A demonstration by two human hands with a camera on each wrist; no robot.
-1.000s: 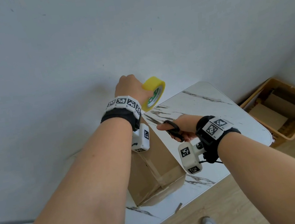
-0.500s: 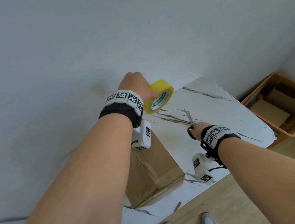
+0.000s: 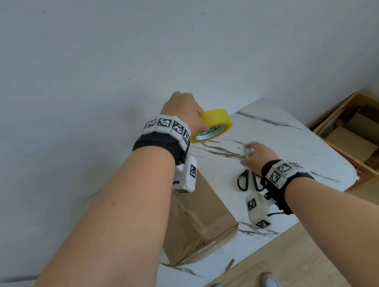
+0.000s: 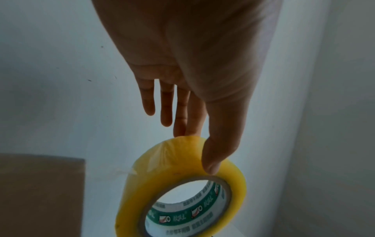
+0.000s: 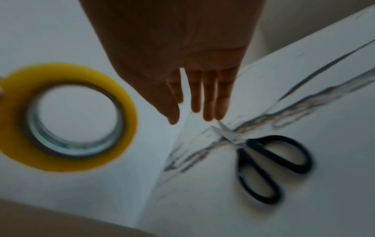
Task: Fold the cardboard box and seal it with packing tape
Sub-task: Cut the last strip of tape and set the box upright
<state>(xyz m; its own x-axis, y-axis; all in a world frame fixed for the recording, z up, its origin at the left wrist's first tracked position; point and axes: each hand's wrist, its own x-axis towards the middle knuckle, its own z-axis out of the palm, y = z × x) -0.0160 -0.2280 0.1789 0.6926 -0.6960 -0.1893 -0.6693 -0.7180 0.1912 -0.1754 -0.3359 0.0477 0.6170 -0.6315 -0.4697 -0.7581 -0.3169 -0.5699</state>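
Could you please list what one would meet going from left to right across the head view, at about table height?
Cardboard box → roll of yellow packing tape held up in the left hand → black-handled scissors lying on the marble table → right hand → wooden crate on the floor.

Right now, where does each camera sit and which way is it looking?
Head: worn on the head, looking down past both forearms at the table, the cardboard box and the person's shoes.
Left wrist: on the left wrist, looking along the left hand, whose thumb and fingers hold the tape roll.
Right wrist: on the right wrist, looking along the open right hand down at the scissors lying on the table.
Shared: the tape roll shows in all three views; the scissors in the head and right wrist views.
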